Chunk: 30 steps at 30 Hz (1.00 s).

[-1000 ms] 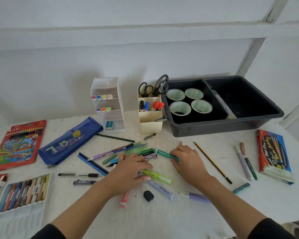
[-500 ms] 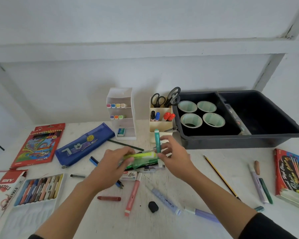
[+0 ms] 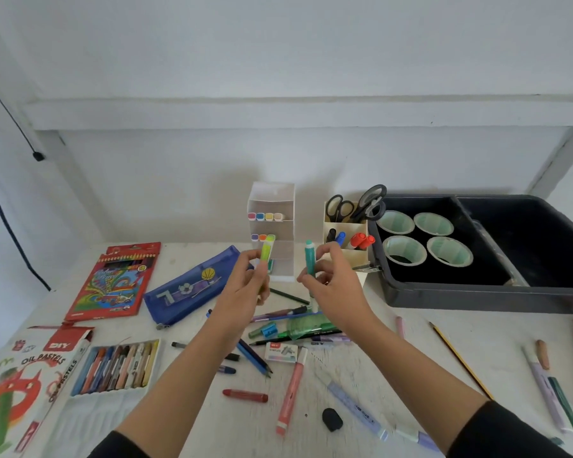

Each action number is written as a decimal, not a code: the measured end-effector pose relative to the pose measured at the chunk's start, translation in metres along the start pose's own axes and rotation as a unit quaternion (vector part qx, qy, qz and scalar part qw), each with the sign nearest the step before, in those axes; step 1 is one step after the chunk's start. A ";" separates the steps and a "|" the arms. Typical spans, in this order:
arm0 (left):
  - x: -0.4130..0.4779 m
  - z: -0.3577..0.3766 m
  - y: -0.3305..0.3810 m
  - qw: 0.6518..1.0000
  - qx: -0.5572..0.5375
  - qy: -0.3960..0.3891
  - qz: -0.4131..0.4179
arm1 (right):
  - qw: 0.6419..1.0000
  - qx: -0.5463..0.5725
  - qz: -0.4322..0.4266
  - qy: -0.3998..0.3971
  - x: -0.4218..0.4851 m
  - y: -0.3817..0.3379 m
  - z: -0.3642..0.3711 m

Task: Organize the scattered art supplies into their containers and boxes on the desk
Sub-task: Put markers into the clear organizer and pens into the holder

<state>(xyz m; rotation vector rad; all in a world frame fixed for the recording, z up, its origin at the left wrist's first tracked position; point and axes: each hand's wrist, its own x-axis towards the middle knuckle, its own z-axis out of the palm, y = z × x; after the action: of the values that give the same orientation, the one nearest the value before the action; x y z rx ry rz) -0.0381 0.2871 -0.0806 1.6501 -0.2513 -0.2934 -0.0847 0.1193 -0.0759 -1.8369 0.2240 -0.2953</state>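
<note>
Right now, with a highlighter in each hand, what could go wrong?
1. The left hand and right hand pinch the yellow highlighter and teal highlighter; either might slip onto the littered desk.
2. The white tiered organizer is tall and narrow; pushing one in could tip it.
3. The scissors stick out near the right hand and may snag.

Both forearms are extended forward, hands raised and held apart. A yellow-green highlighter [image 3: 267, 251] is pinched upright at the fingertips of the left hand [image 3: 242, 289]; a teal marker [image 3: 310, 257] is pinched upright by the right hand [image 3: 338, 285].
</note>
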 end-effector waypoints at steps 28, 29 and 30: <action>0.044 -0.045 0.018 0.970 0.065 -0.066 0.226 | 0.952 -0.179 -0.217 0.117 0.034 0.001 0.029; 0.044 -0.045 0.018 0.969 0.071 -0.065 0.229 | 0.941 -0.225 -0.231 0.103 0.037 0.005 0.029; 0.044 -0.045 0.017 0.967 0.080 -0.064 0.233 | 0.924 -0.272 -0.252 0.098 0.041 0.009 0.029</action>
<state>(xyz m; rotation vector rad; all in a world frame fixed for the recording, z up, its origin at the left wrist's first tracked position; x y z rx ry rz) 0.0189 0.3128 -0.0613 1.6766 -0.7641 -0.0222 -0.0362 0.1307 -0.0888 -2.4055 -0.0455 -0.8473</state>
